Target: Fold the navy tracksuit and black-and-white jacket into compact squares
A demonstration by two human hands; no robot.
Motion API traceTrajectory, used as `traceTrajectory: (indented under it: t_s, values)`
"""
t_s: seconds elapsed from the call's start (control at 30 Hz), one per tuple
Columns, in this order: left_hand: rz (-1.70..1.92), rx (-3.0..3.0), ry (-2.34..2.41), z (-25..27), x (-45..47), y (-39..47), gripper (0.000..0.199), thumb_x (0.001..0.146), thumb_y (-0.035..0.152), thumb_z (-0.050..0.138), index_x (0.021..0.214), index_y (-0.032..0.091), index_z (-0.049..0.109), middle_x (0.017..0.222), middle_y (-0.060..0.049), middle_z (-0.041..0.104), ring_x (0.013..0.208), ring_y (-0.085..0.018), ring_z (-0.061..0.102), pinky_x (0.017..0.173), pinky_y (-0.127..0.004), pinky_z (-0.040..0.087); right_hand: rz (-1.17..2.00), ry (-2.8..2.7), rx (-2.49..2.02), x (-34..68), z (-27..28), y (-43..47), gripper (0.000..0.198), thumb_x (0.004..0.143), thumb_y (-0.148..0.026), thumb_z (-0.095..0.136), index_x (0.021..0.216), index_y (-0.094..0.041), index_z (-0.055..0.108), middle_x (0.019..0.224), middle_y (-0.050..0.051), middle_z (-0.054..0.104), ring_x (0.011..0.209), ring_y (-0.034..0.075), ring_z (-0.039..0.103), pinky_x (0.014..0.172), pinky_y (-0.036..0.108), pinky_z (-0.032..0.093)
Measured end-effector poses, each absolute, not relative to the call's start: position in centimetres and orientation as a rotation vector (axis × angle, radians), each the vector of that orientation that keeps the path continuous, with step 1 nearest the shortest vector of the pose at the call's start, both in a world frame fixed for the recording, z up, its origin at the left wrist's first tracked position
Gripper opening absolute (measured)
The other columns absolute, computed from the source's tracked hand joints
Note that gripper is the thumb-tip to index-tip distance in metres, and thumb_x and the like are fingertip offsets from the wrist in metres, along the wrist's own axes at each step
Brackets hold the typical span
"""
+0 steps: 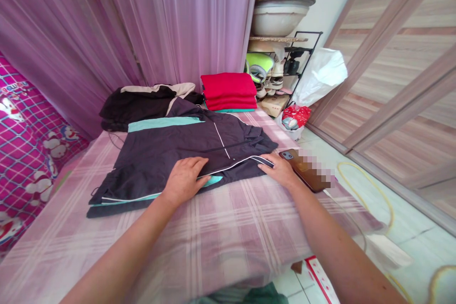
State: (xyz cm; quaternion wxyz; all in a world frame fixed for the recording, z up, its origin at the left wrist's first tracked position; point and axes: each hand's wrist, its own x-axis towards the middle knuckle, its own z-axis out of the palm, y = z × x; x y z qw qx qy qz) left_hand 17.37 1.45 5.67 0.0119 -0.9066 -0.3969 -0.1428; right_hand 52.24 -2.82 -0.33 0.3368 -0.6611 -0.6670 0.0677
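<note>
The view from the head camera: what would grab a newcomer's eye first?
Probably the bright red folded stack at the far side of the plaid cloth, vivid against the purple curtain behind it. Nearer, a dark garment with turquoise patches lies spread out, the left hand resting on it and the right hand at its white-trimmed edge. A pink cartoon print blazes at the left.

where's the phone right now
In the head view, the phone lies right of centre on the plaid bed cover, just to the right of the right hand and the dark garment.
</note>
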Motion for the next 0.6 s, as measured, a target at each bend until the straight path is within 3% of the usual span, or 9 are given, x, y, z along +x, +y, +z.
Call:
traceTrajectory:
  t_s: [0.07,0.17,0.23,0.37,0.6]
  values:
    - [-0.369,-2.903,-1.149,6.2,20.1,2.1,0.044,0.091,0.042,0.057,0.131,0.023,0.059,0.129,-0.009,0.066,0.118,-0.026,0.058,0.101,-0.043,0.043,0.248,-1.702,-1.674,52.3,-0.4,-2.8,0.023,0.077,-0.029,0.064,0.098,-0.027,0.074,0.097,0.001,0.075,0.084,0.020,0.067,0.078,0.032,0.051]
    - [-0.268,-2.955,-1.093,6.4,22.6,3.8,0.028,0.093,0.029,0.053,0.115,0.026,0.069,0.108,-0.005,0.073,0.102,-0.022,0.065,0.090,-0.036,0.047,0.359,-1.630,-1.591,52.6,-0.8,-2.5,0.024,0.076,-0.029,0.063,0.097,-0.026,0.074,0.097,0.001,0.075,0.089,0.021,0.067,0.085,0.034,0.051]
    - [-0.354,-2.942,-1.125,6.2,22.8,5.2,0.029,0.094,0.024,0.048,0.111,0.028,0.072,0.101,-0.003,0.072,0.093,-0.018,0.065,0.082,-0.030,0.049,0.433,-1.583,-1.529,52.8,-1.1,-2.2,0.022,0.075,-0.029,0.063,0.093,-0.025,0.075,0.095,0.002,0.074,0.090,0.021,0.067,0.088,0.035,0.050]
    - [-0.517,-2.902,-1.091,5.6,21.6,6.3,0.034,0.095,0.021,0.046,0.117,0.031,0.071,0.099,-0.002,0.066,0.086,-0.014,0.062,0.076,-0.025,0.049,0.551,-1.566,-1.449,53.4,-1.4,-1.8,0.018,0.073,-0.027,0.062,0.083,-0.025,0.077,0.090,0.003,0.073,0.088,0.020,0.066,0.088,0.035,0.050]
    - [-0.222,-2.949,-0.832,4.7,19.8,2.5,0.040,0.095,0.021,0.045,0.125,0.036,0.066,0.098,-0.003,0.061,0.086,-0.016,0.057,0.080,-0.029,0.048,0.587,-1.638,-1.475,53.6,-1.4,-1.8,0.026,0.075,-0.018,0.055,0.079,-0.026,0.079,0.097,0.003,0.071,0.093,0.017,0.066,0.092,0.033,0.049]
